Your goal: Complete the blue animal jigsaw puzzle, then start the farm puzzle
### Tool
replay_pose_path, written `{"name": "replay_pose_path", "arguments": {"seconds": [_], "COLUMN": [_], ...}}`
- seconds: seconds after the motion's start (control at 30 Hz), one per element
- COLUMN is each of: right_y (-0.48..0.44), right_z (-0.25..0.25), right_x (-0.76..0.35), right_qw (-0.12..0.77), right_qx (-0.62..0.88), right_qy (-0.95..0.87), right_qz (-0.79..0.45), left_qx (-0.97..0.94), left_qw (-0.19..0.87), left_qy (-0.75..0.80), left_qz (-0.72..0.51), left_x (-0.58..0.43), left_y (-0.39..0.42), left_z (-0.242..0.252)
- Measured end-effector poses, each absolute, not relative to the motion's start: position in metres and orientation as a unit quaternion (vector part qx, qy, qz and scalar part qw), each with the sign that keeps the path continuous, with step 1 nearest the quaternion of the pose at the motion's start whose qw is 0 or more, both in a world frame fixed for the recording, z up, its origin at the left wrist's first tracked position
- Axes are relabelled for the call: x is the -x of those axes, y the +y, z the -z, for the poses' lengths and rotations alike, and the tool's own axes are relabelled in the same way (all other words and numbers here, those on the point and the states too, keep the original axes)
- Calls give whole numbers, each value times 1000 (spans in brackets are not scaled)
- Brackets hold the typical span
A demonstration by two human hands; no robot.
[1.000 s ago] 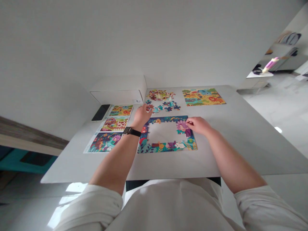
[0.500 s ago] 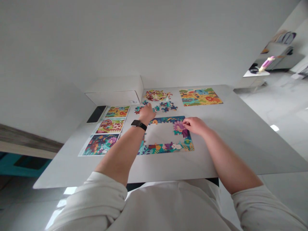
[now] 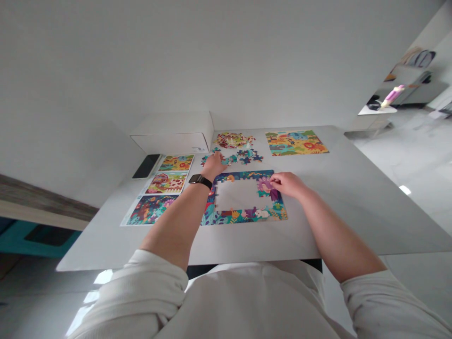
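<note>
Puzzle border (image 3: 261, 214) flat on bench (image 3: 353, 188), loose pieces (image 3: 246, 159) behind it.
Left hand (image 3: 215, 164) at the pieces, right hand (image 3: 286, 183) at the border's right side; cannot tell either's grip. Risk: sideways drag from the right could unlock the border.

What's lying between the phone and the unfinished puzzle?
Three printed pictures lie between the phone and the unfinished puzzle; the left forearm crosses there too, covering part of the nearest one. The head view shows this.

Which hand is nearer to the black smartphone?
Left. The left hand is at the loose puzzle pieces, right of the black smartphone; the right hand is farther right, at the right side of the partly built puzzle.
</note>
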State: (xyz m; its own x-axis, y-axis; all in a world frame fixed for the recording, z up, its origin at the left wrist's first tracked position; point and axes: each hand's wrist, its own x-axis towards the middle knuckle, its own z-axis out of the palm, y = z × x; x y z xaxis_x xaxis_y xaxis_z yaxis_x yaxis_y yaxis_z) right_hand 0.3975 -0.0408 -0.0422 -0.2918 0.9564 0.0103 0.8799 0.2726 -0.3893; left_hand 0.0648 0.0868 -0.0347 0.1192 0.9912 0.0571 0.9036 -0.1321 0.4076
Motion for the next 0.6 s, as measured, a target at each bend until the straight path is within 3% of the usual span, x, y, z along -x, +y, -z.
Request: {"name": "replay_pose_path", "arguments": {"seconds": [0.6], "right_y": [-40], "right_z": [42], "right_x": [-400], "right_qw": [137], "right_qx": [580], "right_qy": [-782], "right_qz": [-184], "left_qx": [-763], "left_qw": [190], "left_qy": [595], "left_qz": [-165], "left_x": [-49], "left_y": [112], "left_z": [29]}}
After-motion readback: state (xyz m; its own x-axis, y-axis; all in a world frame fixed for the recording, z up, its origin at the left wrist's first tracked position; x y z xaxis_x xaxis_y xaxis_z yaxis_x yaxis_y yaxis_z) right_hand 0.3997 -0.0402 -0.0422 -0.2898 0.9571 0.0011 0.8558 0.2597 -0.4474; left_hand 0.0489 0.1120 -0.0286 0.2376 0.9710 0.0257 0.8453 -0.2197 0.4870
